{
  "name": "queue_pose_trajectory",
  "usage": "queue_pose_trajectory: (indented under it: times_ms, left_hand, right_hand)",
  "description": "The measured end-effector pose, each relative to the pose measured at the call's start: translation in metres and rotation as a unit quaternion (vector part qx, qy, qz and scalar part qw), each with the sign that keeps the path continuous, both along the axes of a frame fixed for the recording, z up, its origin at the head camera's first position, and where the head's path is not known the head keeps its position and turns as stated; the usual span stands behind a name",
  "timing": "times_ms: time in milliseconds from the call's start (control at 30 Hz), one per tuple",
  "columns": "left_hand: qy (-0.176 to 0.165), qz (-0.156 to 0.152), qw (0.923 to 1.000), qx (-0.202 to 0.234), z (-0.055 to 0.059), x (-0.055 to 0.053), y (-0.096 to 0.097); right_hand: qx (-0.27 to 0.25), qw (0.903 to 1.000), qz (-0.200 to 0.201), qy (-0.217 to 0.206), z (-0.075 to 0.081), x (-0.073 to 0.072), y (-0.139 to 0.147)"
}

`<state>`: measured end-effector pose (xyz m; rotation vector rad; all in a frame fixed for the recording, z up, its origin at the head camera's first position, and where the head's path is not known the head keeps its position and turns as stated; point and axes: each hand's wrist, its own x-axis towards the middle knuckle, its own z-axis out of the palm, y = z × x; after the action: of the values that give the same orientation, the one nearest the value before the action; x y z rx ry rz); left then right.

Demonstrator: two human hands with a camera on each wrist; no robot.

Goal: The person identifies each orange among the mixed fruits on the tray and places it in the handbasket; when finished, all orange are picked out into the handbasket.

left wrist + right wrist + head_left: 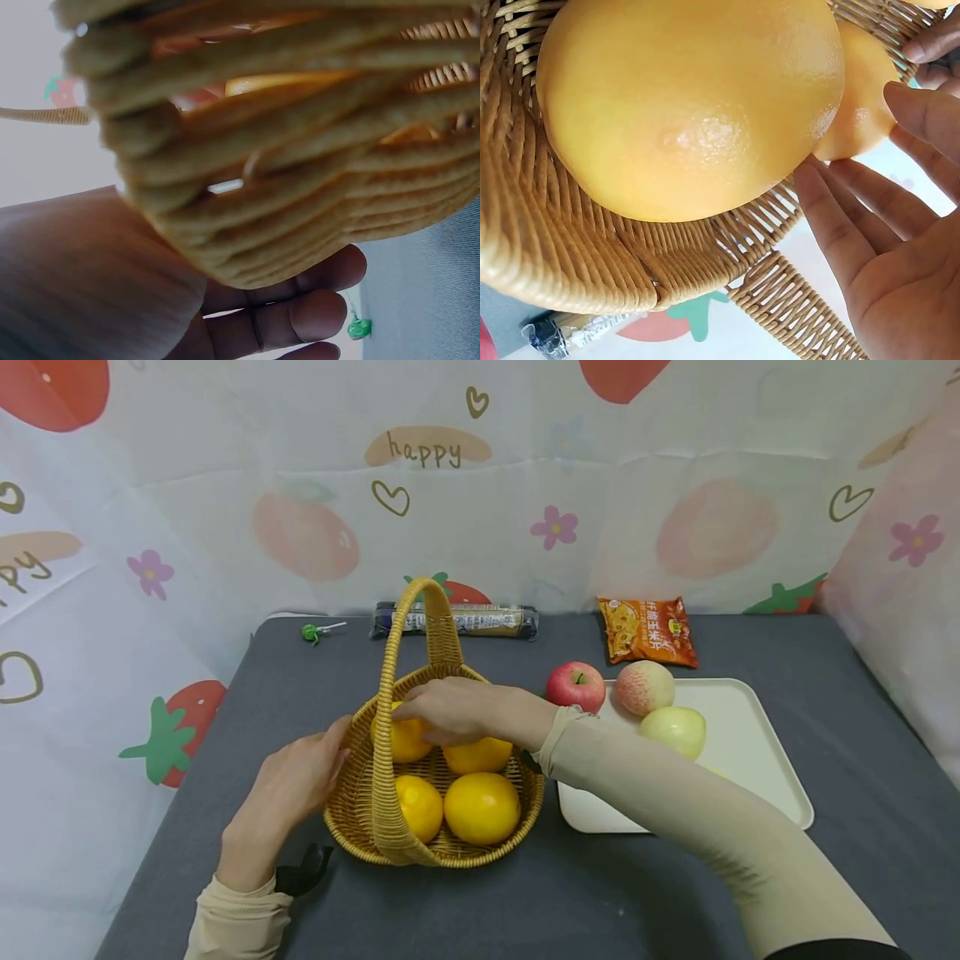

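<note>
A wicker basket (435,856) with a tall arched handle holds several yellow citrus fruits, among them one at the front right (482,808). My left hand (300,777) holds the basket's left rim. In the left wrist view, its fingers (319,315) lie along the outside of the weave; the thumb is hidden there. My right hand (457,710) reaches into the basket, its thumb and fingertips around the back-left citrus fruit (405,739). In the right wrist view, that fruit (859,105) touches the fingertips, behind a larger-looking citrus fruit (690,112).
Right of the basket, a white tray (750,760) bears a peach (645,687) and a yellow-green fruit (675,731), with a red apple (576,687) at its corner. Behind lie a lollipop (321,631), a dark tubular packet (491,621) and an orange snack bag (648,632).
</note>
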<state>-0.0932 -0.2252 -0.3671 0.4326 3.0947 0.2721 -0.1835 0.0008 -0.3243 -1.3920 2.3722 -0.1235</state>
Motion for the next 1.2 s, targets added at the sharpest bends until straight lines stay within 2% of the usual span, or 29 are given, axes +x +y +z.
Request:
queue_pose_trajectory:
  times_ms: [267, 433, 533, 933, 1200]
  left_hand:
    - [-0.005, 0.000, 1.0000, 0.005, -0.0001, -0.0007, -0.0003]
    - [-0.006, -0.003, 0.9999, 0.010, -0.0002, -0.0011, 0.0000]
    - [-0.004, -0.004, 0.9999, 0.010, -0.0003, -0.0008, -0.0001]
    - [-0.002, -0.002, 1.0000, 0.006, 0.0003, 0.0001, -0.0005]
    - [0.003, 0.000, 1.0000, 0.005, -0.0006, 0.0004, -0.0002]
  right_hand:
    - [0.015, 0.9998, -0.004, 0.011, 0.0010, 0.0003, 0.0007]
    - [0.024, 0.9963, -0.007, 0.082, 0.0031, 0.0002, 0.0013]
    - [0.020, 0.9939, -0.010, 0.108, 0.0047, -0.0006, 0.0013]
    - [0.042, 0.9974, -0.023, 0.054, 0.0083, 0.0001, 0.0036]
    - [0.050, 0.9940, -0.052, 0.082, 0.0082, 0.0018, 0.0016]
